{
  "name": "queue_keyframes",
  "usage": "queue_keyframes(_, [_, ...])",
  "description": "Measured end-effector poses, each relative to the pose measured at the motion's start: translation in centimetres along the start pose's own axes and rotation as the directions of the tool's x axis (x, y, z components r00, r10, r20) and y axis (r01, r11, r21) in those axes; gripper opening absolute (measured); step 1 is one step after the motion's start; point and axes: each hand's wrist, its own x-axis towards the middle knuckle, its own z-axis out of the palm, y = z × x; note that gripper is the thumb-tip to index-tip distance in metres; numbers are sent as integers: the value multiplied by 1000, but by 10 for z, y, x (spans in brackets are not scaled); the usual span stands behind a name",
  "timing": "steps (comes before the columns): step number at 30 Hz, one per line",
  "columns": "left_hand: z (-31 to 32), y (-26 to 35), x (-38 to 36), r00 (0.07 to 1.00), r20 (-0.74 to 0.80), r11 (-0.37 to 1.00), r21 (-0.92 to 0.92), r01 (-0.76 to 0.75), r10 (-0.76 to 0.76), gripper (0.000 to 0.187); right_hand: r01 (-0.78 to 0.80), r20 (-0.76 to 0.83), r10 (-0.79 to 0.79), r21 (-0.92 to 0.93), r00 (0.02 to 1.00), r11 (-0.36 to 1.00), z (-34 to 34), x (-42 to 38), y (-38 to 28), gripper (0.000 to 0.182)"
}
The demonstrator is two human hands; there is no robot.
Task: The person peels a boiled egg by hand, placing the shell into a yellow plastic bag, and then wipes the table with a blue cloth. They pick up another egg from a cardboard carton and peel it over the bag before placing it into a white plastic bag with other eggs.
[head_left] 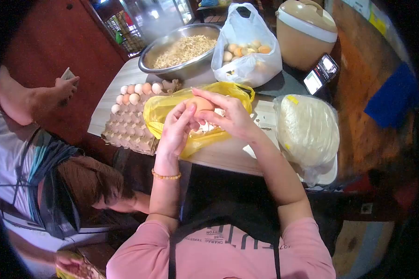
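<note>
A brown egg [201, 105] is held between both hands above an open yellow plastic bag [158, 114]. My left hand [178, 120] grips its near left side with the thumb and fingers. My right hand [228, 113] closes over the top and right side. Pale eggshell pieces [209, 128] lie in the bag below my fingers. Left of the bag is a cardboard egg tray [128, 128], its far rows holding several white and brown eggs [134, 98].
Behind the yellow bag stand a metal bowl [146, 65] of shredded-looking material and a white plastic bag [246, 72] with eggs. A beige lidded container [307, 42], a phone [322, 73] and a plastic-wrapped pale bundle [307, 128] are at right. A person [18, 144] is close at left.
</note>
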Motion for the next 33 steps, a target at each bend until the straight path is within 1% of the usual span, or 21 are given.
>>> queue_keyframes(4, [3,0,-2,1000,-11,1000,29,-9,9,28,33,-22,-34,-44,999,998,4,-1,4,53])
queue_keyframes(6, [1,-2,-3,999,-37,999,35,-10,12,28,39,-12,-41,-97,999,994,5,-2,2,52])
queue_keyframes(12, [-2,-5,-5,998,-58,999,47,-25,28,27,89,-39,-94,-106,995,990,12,-3,11,50])
queue_keyframes(15, [-3,-6,-5,996,-90,998,62,-21,27,27,82,-36,-88,-142,995,986,13,-3,7,47])
queue_keyframes(19, [-4,-7,-6,992,-113,994,102,-38,50,29,77,-8,-79,-139,997,987,16,-4,9,45])
queue_keyframes(21, [-6,-8,-5,990,-124,991,123,-46,61,29,128,-28,-135,-175,990,976,17,-4,13,44])
queue_keyframes(28, [-8,-10,-5,981,-172,980,194,-49,83,32,133,-38,-145,-230,989,964,20,-4,15,38])
queue_keyframes(30, [-8,-10,-5,982,-173,980,194,-40,74,33,138,-45,-160,-322,986,937,21,-4,18,35])
queue_keyframes(31, [-9,-10,-5,982,-173,980,193,-39,73,33,137,-44,-159,-321,986,937,22,-4,19,35])
queue_keyframes(33, [-11,-11,-6,984,-167,983,183,-34,65,35,96,-71,-126,-324,990,941,25,-5,19,31])
